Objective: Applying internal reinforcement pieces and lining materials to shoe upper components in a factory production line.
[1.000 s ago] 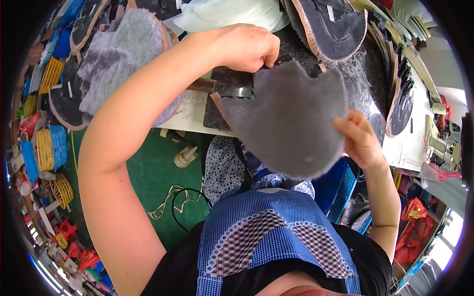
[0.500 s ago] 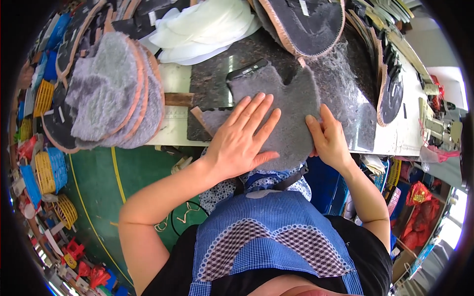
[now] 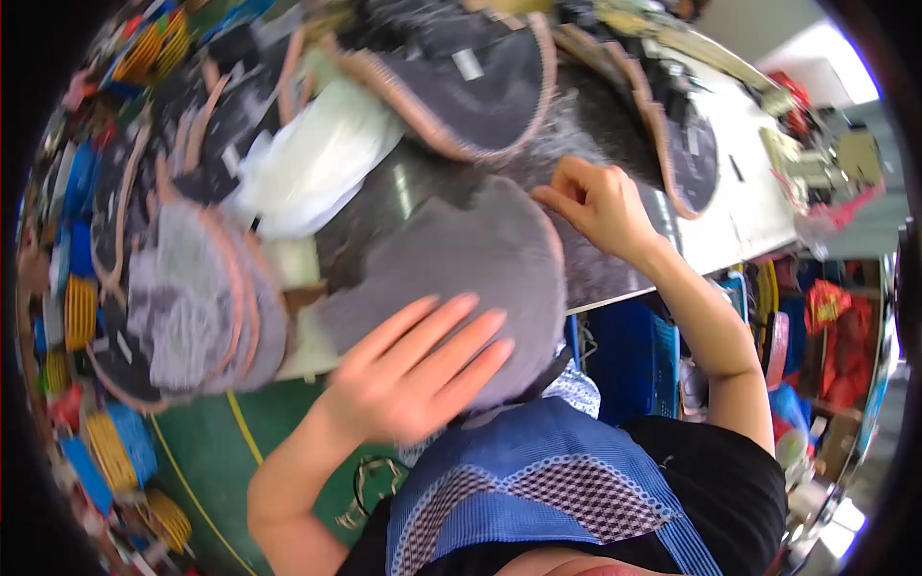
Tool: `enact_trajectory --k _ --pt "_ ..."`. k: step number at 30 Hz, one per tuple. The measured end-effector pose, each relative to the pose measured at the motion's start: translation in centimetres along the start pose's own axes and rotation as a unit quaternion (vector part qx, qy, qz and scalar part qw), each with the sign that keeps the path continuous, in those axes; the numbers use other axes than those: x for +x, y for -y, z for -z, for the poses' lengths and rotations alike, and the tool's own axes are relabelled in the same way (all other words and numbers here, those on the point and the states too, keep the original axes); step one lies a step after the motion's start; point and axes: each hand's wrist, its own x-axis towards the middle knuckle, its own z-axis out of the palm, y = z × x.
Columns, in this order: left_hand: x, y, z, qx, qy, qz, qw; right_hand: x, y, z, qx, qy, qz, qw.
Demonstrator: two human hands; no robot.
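Note:
A rounded grey plush fabric piece (image 3: 451, 250) with a notched far edge lies in front of me, its near part overhanging the table edge above my apron. My left hand (image 3: 413, 370) is over its near left part, fingers spread and flat, a little blurred. At the piece's far right edge, my right hand (image 3: 600, 206) has thumb and forefinger pinched together on the rim, the other fingers curled in. A pinkish strip shows along the right rim near those fingertips.
Stacked grey plush pieces with pink edging (image 3: 206, 298) stand at left. Behind are a white translucent bundle (image 3: 317, 158) and dark stitched pieces (image 3: 480, 91). More edged pieces (image 3: 687, 144) line the right side. A blue crate (image 3: 653, 350) sits below the table.
The plush piece has turned. My right hand has moved to its far right rim with the fingers closing, and my left hand has slid toward its near left part. The whole view has tilted.

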Motion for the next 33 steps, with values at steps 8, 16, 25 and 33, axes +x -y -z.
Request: enact_trajectory --k 8,16,25,33 --pt "-12.1 3.4 15.9 0.375 -0.105 0.080 0.917 2.4 -21.5 10.1 -0.019 -0.232 -0.156 0.960" --pt "-14.3 5.3 11.8 0.008 0.037 0.440 0.897 -1.0 -20.2 13.8 -0.144 -0.058 -0.015 0.988" --pt "-7.2 6.2 9.2 0.126 -0.231 0.314 0.912 1.2 3.8 19.4 0.077 0.061 0.151 0.984" --pt "-7.8 5.8 5.6 0.029 -0.258 0.310 0.915 11.1 11.0 0.5 0.114 0.147 0.320 0.929"
